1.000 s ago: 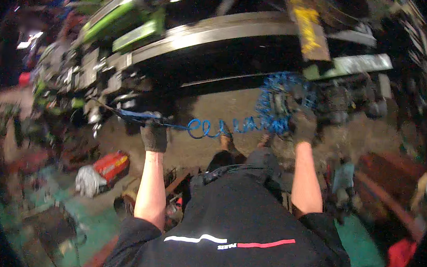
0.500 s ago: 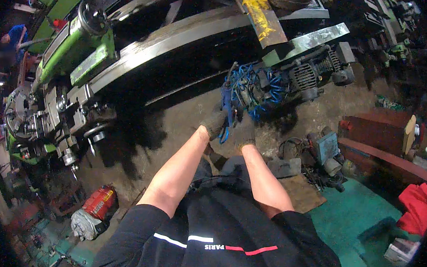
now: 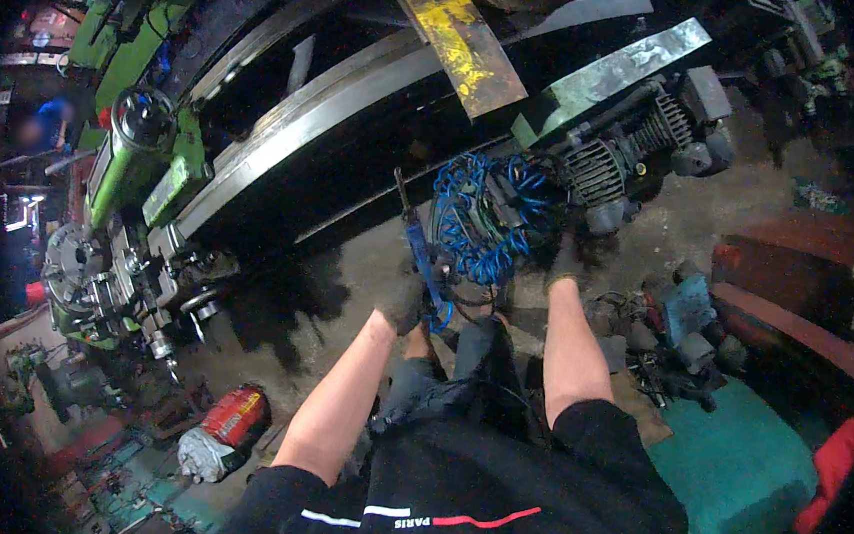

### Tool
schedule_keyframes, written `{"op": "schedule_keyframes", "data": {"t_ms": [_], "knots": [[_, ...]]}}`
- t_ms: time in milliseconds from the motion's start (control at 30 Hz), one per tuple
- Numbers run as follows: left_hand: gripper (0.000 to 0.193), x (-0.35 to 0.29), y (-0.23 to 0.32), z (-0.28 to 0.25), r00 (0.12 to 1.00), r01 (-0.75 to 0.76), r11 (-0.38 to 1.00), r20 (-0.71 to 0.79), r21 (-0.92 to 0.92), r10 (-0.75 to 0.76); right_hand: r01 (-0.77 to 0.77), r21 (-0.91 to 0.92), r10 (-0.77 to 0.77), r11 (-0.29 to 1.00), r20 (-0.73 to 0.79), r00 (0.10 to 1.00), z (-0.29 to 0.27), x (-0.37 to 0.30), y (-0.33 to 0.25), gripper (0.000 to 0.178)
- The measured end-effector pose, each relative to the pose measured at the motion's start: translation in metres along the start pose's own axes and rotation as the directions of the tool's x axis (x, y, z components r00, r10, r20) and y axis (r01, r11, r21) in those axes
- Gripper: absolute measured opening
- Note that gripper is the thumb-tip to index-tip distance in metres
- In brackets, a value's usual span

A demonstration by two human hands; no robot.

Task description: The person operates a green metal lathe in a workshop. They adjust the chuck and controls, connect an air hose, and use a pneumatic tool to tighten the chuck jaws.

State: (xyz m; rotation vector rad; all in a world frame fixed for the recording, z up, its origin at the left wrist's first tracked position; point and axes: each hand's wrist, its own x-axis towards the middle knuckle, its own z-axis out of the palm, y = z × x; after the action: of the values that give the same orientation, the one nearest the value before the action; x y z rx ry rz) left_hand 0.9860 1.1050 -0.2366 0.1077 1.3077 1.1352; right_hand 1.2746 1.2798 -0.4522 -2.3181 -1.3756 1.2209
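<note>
My left hand (image 3: 407, 298), in a dark glove, grips a blue air blow gun (image 3: 418, 249) with a long thin dark nozzle pointing away from me. A loop of blue hose hangs by the gun's lower end. Just right of it lies a tangled bundle of coiled blue hose (image 3: 491, 217), heaped over something dark. My right hand (image 3: 570, 255), also in a dark glove, is beside the bundle's right side, below a finned motor (image 3: 595, 170). Its fingers blend into the shadow, so their shape is hidden.
A long lathe bed (image 3: 285, 160) with a green tailstock (image 3: 118, 177) runs along the left and far side. A yellow-marked steel beam (image 3: 455, 38) juts out above the hose. Machine parts (image 3: 683, 322) lie to the right, by a green floor sheet (image 3: 742, 473). A red sack (image 3: 235, 415) stands lower left.
My hands have moved apart: the right has gone rightward from beside the blow gun to near the motor. The left, with the gun, has shifted left and nearer. The whole view has shifted.
</note>
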Motion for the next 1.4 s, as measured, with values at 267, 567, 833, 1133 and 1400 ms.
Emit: {"op": "schedule_keyframes", "data": {"t_ms": [267,567,833,1133,1400], "knots": [[0.033,0.008,-0.004,0.002,0.997,0.01,0.999,-0.075,0.05,-0.007,-0.064,-0.235,0.105,0.97,0.167,0.98,0.04,0.091,0.052,0.057],[0.029,0.027,0.009,0.035,0.991,0.035,0.985,-0.136,0.171,-0.012,0.016,-0.234,0.056,0.972,0.297,0.953,0.046,0.101,0.037,0.056],[0.027,0.025,0.012,0.033,0.985,0.058,0.967,-0.17,0.247,-0.016,0.195,-0.092,-0.134,0.976,0.445,0.885,0.047,0.062,0.008,0.056],[0.035,-0.001,0.05,0.052,0.952,0.195,0.869,-0.3,0.455,-0.057,0.506,0.464,-0.667,0.727,0.301,0.681,0.111,0.07,0.004,0.045],[0.029,-0.002,0.001,0.0,0.97,-0.019,0.977,-0.234,0.21,0.069,0.52,0.597,-0.782,0.611,0.356,0.512,-0.008,-0.128,-0.158,0.064]]}}
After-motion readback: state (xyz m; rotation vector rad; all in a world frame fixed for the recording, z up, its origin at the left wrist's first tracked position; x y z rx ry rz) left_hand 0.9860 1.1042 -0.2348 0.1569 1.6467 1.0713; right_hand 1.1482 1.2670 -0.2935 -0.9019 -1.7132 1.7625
